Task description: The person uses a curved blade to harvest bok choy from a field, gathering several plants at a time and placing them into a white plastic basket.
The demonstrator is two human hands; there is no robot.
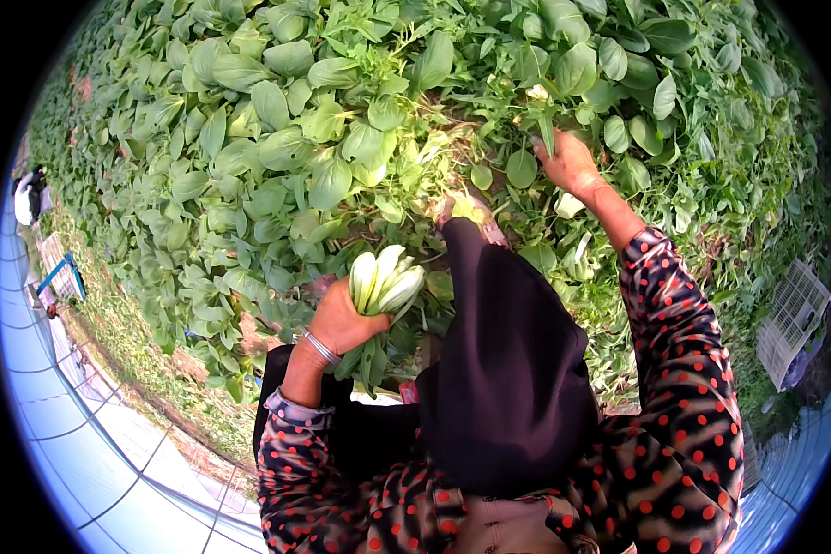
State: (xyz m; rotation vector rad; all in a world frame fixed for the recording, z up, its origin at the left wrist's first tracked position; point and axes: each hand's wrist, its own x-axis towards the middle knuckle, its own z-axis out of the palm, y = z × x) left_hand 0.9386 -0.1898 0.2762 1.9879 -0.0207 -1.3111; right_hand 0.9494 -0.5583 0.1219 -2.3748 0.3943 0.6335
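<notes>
My left hand (343,320) is closed around a bunch of leafy greens (386,280), whose pale stem ends point up and whose leaves hang below the fist. Reaching out to the right, my right hand (569,163) is low among the growing greens, beside a rounded leaf (522,168). Its fingertips are partly hidden by a narrow leaf, and whether they grip anything cannot be made out. A pale cut stem base (568,206) lies just below that hand.
Dense leafy plants (270,104) spread ahead and to the left. A white plastic crate (793,325) stands at the far right, another crate (59,266) at the far left. Near the latter is a person (28,197). Blue sheeting (76,443) with a grid curves along the left edge.
</notes>
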